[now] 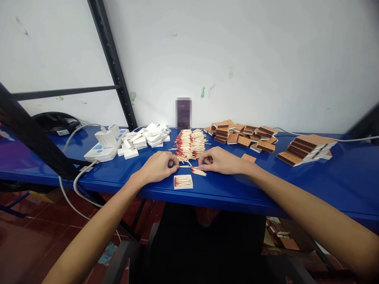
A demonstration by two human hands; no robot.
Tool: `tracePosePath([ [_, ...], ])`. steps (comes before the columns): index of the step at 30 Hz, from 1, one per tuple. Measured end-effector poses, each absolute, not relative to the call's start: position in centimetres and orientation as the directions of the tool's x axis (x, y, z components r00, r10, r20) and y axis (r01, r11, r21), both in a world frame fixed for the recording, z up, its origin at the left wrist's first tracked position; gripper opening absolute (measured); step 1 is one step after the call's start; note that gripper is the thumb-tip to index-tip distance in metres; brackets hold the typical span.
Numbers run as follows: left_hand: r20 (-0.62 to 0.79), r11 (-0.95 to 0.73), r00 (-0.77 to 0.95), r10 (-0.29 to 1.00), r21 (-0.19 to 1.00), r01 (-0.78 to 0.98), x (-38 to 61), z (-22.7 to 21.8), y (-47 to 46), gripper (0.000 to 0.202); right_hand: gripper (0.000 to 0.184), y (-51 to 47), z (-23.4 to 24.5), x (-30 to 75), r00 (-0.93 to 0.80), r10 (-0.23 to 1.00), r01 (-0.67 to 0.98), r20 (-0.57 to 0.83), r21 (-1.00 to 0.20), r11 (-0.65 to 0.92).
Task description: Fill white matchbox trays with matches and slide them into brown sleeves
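A dense pile of red-headed matches [192,142] lies at the middle of the blue table. At its front left, my left hand [160,166] is closed in a pinch, with a single match [185,166] at its fingertips. My right hand [220,161] is also closed, thumb and fingers pinched at a small bunch of matches [199,172]; how many it grips is hidden. Nearest to me, between the hands, a white matchbox tray [183,187] lies open-side up with several matches in it, heads to the left.
White trays [145,138] are heaped at the left beside a power strip [103,150] with cables. Brown matchbox sleeves [244,141] are heaped at right, and stacked matchboxes [308,148] stand farther right. Black rack posts [114,63] rise at left. A blurred dark object [183,113] leans on the wall.
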State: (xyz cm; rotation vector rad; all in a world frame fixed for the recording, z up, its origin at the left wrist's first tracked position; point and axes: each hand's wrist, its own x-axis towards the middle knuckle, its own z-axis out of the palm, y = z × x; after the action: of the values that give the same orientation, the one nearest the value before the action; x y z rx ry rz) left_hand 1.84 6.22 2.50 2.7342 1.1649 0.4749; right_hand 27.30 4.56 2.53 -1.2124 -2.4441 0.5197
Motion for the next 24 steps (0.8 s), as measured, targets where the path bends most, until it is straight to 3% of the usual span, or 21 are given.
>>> tracePosePath([
  [8,0.212,-0.679,0.655,0.726,0.07,0.73,3.4,3.0,6.5,0.016,0.017,4.7,2.8,27.7,-0.556,0.803,0.646,0.216,-0.496,0.58],
  [24,0.175,-0.679,0.672,0.72,-0.028,0.734,4.7,3.3,5.8,0.018,0.026,5.8,2.0,28.3,-0.562,0.813,0.662,0.152,-0.506,0.552],
])
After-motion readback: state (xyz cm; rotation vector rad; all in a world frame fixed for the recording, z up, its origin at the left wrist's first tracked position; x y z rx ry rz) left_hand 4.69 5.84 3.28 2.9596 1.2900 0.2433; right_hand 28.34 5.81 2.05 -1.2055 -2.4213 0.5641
